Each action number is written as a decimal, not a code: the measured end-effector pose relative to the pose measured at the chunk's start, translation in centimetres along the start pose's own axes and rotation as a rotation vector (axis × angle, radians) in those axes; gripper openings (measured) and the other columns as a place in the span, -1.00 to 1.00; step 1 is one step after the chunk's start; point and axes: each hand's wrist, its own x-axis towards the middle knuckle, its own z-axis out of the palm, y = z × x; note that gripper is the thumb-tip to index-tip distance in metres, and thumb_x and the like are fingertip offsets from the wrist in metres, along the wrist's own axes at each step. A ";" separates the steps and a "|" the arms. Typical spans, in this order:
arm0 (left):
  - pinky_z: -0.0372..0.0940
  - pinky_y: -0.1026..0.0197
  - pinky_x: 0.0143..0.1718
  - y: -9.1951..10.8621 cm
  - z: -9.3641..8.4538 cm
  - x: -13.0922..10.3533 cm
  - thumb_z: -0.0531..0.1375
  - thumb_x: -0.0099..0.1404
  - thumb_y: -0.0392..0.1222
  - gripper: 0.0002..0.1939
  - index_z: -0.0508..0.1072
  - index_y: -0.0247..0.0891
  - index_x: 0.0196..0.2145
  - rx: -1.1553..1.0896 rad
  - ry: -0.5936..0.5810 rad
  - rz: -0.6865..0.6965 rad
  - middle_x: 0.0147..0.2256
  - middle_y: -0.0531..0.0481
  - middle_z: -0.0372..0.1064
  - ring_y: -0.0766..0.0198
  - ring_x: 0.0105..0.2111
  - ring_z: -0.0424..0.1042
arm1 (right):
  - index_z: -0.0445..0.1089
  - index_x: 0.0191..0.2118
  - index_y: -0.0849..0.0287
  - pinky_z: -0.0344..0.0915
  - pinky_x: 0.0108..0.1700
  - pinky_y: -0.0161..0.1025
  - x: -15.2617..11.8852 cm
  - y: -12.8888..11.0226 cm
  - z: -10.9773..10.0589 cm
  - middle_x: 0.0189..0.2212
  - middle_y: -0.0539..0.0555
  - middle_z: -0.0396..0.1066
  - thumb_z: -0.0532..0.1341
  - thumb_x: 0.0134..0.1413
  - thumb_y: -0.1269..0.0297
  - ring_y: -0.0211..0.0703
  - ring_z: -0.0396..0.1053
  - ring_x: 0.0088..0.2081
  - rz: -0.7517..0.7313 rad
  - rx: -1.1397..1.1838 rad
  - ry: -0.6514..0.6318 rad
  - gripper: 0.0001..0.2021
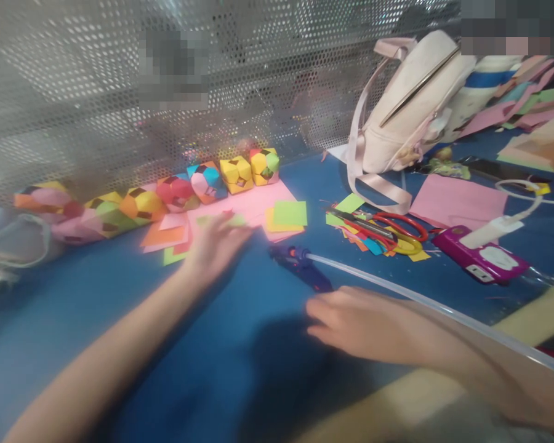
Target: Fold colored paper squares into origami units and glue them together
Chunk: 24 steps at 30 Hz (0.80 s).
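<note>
My left hand [219, 246] reaches over small paper sheets, blurred, its fingers apart near a green sheet [237, 219] on a large pink sheet [277, 192]. Loosely curled, with a gap between the fingertips, my right hand [351, 320] is beside the handle end of a dark blue glue gun [305, 269]. A long clear glue stick [397, 285] extends from the gun over my right forearm. Orange squares [164, 235] lie left of my left hand; green squares [290, 213] lie to its right. Nothing shows held in either hand.
Folded paper balls [178, 192] line the perforated metal panel [258, 80]. Red-handled scissors [399, 226] lie on paper scraps. Farther right are a purple power strip [480, 255], a pink sheet [459, 200] and a pale bag [410, 104]. A clear plastic item [13, 237] sits far left.
</note>
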 end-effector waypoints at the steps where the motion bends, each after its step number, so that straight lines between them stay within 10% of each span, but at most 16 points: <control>1: 0.37 0.12 -0.15 0.3 0.0 0.3 0.12 0.14 -0.29 -0.96 0.36 -0.30 -0.44 0.013 0.010 0.012 -0.34 -0.06 0.38 0.22 -0.30 0.46 | 0.36 -0.50 0.17 -0.17 -0.60 -0.22 -0.2 0.1 0.1 -0.55 0.06 0.35 0.14 0.14 0.32 -0.16 0.29 -0.61 -0.001 -0.016 -0.006 -0.79; 6: 0.39 0.14 -0.27 0.5 -1.0 0.3 0.18 0.11 -0.28 -0.90 0.37 -0.29 -0.35 0.211 0.080 0.023 -0.32 -0.05 0.36 0.25 -0.37 0.46 | 0.37 -0.51 0.14 -0.15 -0.60 -0.24 -1.5 1.0 0.1 -0.60 0.07 0.35 0.25 -0.01 0.43 -0.14 0.28 -0.61 -0.017 -0.030 0.016 -0.88; 12: 0.33 0.24 -0.47 -0.3 -2.8 -3.0 0.20 0.07 -0.26 -0.87 0.42 -0.39 -0.40 0.516 0.102 0.051 -0.44 -0.07 0.41 0.28 -0.50 0.42 | 0.40 -0.38 0.22 0.03 -0.58 -0.27 -0.7 3.2 -1.7 -0.57 0.14 0.41 0.16 0.10 0.10 -0.05 0.39 -0.56 0.514 0.215 -0.087 -0.73; 20: 0.25 0.26 -0.41 -3.5 -1.0 -13.2 0.21 0.14 -0.12 -0.84 0.47 -0.26 -0.36 1.339 -0.626 0.072 -0.42 -0.03 0.42 0.25 -0.43 0.37 | 0.38 -0.33 0.18 0.18 -0.41 -0.32 1.9 5.3 -1.4 -0.35 0.13 0.46 0.13 0.08 0.16 -0.10 0.42 -0.36 0.526 0.490 -0.032 -0.80; 24: 0.22 0.28 -0.42 -5.4 -0.8 -16.4 0.10 0.23 -0.16 -0.87 0.41 -0.22 -0.34 1.400 -0.663 0.159 -0.41 -0.05 0.40 0.28 -0.45 0.34 | 0.39 -0.40 0.19 0.16 -0.42 -0.36 2.5 5.1 -1.1 -0.46 0.06 0.46 0.13 0.06 0.29 -0.18 0.39 -0.43 0.418 0.638 0.029 -0.86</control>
